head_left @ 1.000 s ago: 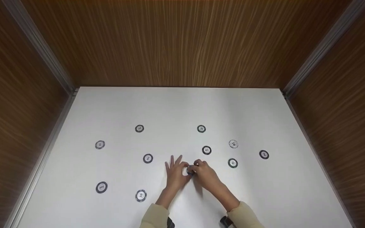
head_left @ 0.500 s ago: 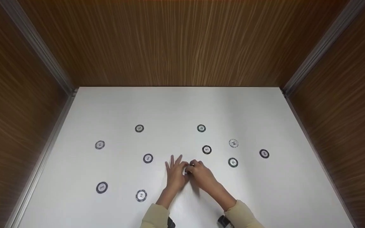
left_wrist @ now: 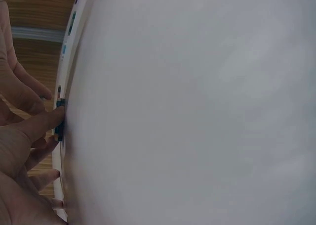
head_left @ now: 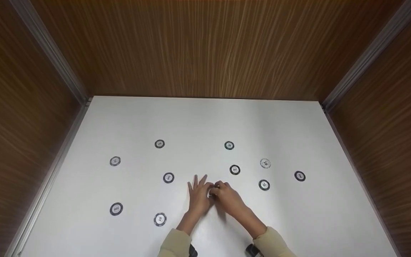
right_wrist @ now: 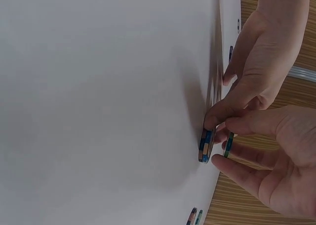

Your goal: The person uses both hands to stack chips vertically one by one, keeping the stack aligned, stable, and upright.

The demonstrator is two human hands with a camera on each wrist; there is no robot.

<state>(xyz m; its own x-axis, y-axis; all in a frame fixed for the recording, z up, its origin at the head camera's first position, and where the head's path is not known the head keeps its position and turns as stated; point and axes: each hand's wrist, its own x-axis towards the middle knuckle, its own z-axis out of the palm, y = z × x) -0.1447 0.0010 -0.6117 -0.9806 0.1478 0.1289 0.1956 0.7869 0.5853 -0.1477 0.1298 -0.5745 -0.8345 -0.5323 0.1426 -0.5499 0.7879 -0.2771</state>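
Now, left hand (head_left: 199, 200): thumb and finger gripped the chip stack (right_wrist: 205, 148) between them.
Right hand (head_left: 229, 200): fingertips pinched a single chip (right_wrist: 228, 145), just above.
Chip edges: level, square alignment seemed best.

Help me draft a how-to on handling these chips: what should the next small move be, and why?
Probably lower the chip in the right hand onto the short stack. The right wrist view shows it pinched just above the stack, with a gap between, while the left hand touches the stack's edge, likely steadying it.
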